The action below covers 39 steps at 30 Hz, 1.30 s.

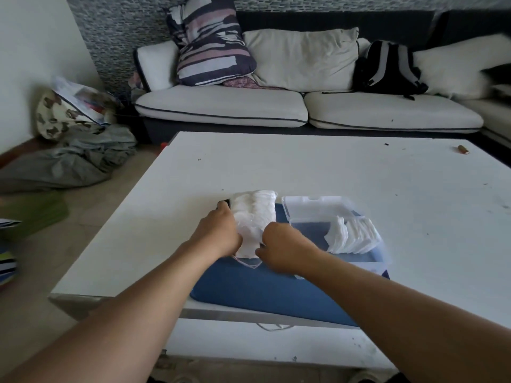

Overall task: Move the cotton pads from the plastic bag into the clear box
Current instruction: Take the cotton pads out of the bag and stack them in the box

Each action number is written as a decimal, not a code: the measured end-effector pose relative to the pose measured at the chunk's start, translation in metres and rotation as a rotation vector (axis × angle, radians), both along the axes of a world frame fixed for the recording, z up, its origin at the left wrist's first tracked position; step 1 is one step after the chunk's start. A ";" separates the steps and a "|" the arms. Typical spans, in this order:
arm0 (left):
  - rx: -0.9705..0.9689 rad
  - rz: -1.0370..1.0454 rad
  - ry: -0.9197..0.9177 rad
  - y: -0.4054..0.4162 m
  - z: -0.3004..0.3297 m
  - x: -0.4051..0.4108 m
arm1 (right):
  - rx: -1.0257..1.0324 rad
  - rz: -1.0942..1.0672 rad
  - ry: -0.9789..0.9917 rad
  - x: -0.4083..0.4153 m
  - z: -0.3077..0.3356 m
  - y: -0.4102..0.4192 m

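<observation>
Both hands work the plastic bag [253, 222] of cotton pads [255, 205] on a blue mat, just left of the clear box [359, 261]: the left hand [218, 232] curls round the bag's left side, the right hand [282, 250] pinches its near end. Some pads already stand in the box. A hard tug on the thin film could spill loose pads across the white surface [304, 167], short of the box.

Fluffy white cotton pads [352, 234] fill a glossy clear plastic box [384, 251] (blue mat [271, 283] matt, table [304, 167] smooth).
</observation>
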<state>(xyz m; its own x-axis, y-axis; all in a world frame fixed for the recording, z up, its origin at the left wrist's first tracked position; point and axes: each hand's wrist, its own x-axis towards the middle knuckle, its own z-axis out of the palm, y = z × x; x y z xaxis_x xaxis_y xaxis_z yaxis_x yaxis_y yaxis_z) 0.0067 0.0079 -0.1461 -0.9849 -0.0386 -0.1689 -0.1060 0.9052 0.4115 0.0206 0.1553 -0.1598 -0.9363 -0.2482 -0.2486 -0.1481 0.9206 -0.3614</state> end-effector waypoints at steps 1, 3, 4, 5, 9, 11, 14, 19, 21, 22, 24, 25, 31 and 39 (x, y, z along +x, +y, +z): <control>0.005 -0.004 0.010 0.000 0.000 -0.001 | 0.030 -0.028 0.001 -0.001 -0.005 -0.002; 0.012 -0.053 0.029 -0.001 0.002 -0.002 | -0.027 -0.117 0.012 -0.004 -0.009 -0.002; 0.029 -0.069 0.033 -0.003 0.003 -0.002 | -0.087 -0.191 0.031 -0.007 -0.011 -0.002; 0.058 -0.069 0.036 -0.004 0.003 -0.004 | -0.149 -0.269 0.054 -0.010 -0.012 -0.002; 0.359 0.026 0.047 -0.007 0.003 -0.010 | -0.282 -0.423 0.109 -0.021 -0.012 -0.003; 0.502 0.089 0.028 -0.006 0.006 -0.008 | -0.356 -0.451 0.113 -0.022 -0.009 -0.001; 0.593 0.138 0.026 -0.006 0.010 -0.006 | -0.390 -0.433 0.170 -0.020 -0.005 -0.001; 0.608 0.100 0.029 -0.003 0.013 -0.002 | -0.351 -0.428 0.273 -0.012 -0.004 -0.002; 0.598 0.065 0.033 0.000 0.012 -0.001 | -0.309 -0.442 0.283 -0.012 -0.005 -0.001; 0.596 0.061 0.043 0.001 0.012 -0.001 | -0.281 -0.433 0.285 -0.011 -0.003 -0.001; 0.583 0.072 0.071 0.001 0.011 -0.002 | -0.195 -0.382 0.316 -0.010 0.002 -0.001; 0.571 0.075 0.087 0.001 0.012 -0.003 | -0.142 -0.346 0.351 -0.010 0.004 0.000; 0.465 0.002 0.156 -0.001 0.013 -0.004 | -0.022 -0.120 0.428 -0.011 0.015 0.004; 0.433 -0.044 0.161 -0.001 0.019 0.003 | -0.101 -0.037 0.311 -0.010 0.019 0.002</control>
